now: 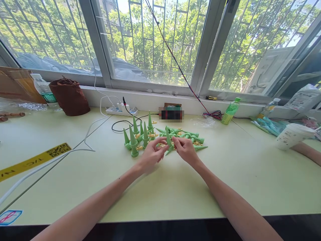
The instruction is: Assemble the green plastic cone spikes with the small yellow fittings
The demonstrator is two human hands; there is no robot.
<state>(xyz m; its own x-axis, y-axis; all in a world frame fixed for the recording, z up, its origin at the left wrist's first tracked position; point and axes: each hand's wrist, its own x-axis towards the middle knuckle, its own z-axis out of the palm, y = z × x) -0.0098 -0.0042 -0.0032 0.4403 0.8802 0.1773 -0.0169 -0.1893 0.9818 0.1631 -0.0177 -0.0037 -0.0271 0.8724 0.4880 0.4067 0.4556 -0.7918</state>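
My left hand [152,154] and my right hand [185,149] meet over the pale green table [160,187], both pinching one green cone spike [168,140] that points up between the fingertips. Just left of my hands, several green cone spikes [136,137] stand upright in a cluster with small yellow parts at their bases. Behind my right hand a heap of green cone spikes [187,135] lies flat on the table.
A white power strip [122,109] with black and white cables sits by the window sill. A brown pouch [69,97], a water bottle [45,89], a green bottle [230,113] and a paper cup [292,135] stand around. Another person's forearm [309,152] rests at the right.
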